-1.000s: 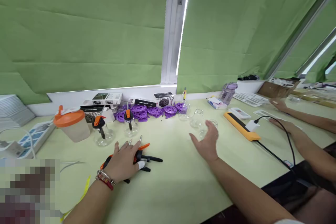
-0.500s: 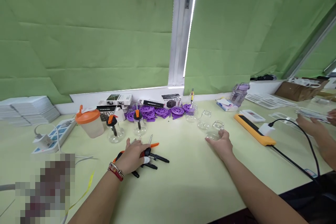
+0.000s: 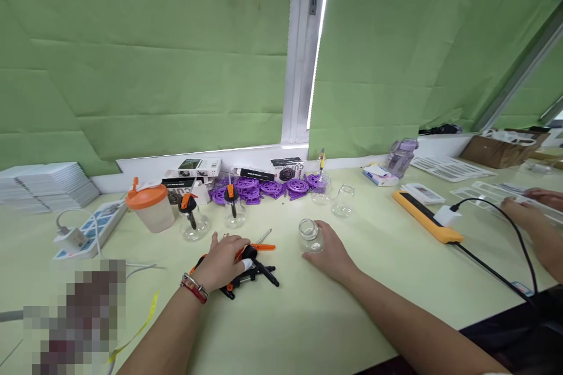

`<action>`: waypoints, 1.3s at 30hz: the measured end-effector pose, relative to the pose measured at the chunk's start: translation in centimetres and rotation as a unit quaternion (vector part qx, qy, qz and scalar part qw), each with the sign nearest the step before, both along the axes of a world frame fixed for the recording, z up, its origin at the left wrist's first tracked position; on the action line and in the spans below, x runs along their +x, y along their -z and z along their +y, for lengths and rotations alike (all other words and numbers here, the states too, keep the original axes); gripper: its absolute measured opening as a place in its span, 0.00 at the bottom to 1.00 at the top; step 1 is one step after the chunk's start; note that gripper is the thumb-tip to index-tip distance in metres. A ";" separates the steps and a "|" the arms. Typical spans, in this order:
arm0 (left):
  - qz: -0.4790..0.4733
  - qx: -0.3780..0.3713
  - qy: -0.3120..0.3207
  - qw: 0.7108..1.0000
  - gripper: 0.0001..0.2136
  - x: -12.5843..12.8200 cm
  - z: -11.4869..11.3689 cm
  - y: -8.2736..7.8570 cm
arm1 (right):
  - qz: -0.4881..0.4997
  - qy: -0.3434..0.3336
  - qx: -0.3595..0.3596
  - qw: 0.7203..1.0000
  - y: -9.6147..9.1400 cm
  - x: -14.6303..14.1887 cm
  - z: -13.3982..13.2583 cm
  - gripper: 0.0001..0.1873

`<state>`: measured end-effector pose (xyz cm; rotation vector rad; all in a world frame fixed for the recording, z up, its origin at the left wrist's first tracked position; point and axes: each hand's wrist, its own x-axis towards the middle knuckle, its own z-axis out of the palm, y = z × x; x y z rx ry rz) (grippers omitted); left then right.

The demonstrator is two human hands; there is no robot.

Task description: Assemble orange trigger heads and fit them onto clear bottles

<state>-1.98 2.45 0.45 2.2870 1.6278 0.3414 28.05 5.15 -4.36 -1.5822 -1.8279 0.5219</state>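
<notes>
My right hand [image 3: 331,255] is wrapped round a small clear glass jar [image 3: 310,235] that stands upright on the pale green table [image 3: 308,310]. My left hand [image 3: 222,261] rests on a heap of black and orange spring clamps [image 3: 255,263], fingers curled over them; whether it grips one is unclear. Two glass flasks with clamps in their necks [image 3: 191,220] stand behind the left hand. Another empty glass jar [image 3: 343,199] stands farther back.
An orange-lidded cup [image 3: 149,205], purple plastic wheels [image 3: 268,187] and small boxes [image 3: 197,167] line the back wall. A power strip [image 3: 94,225] lies left; a yellow power strip [image 3: 424,217] with black cable lies right. Another person's hands [image 3: 528,211] work at far right.
My right hand took the glass jar from the right and drew it left toward the clamps. My left hand stayed on the clamps, which shifted slightly.
</notes>
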 end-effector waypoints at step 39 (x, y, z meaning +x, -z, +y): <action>-0.268 0.061 -0.065 0.959 0.22 2.3 0.5 -1.5 | 0.052 -0.070 0.046 0.995 -2.1 2.0 4.6 0.39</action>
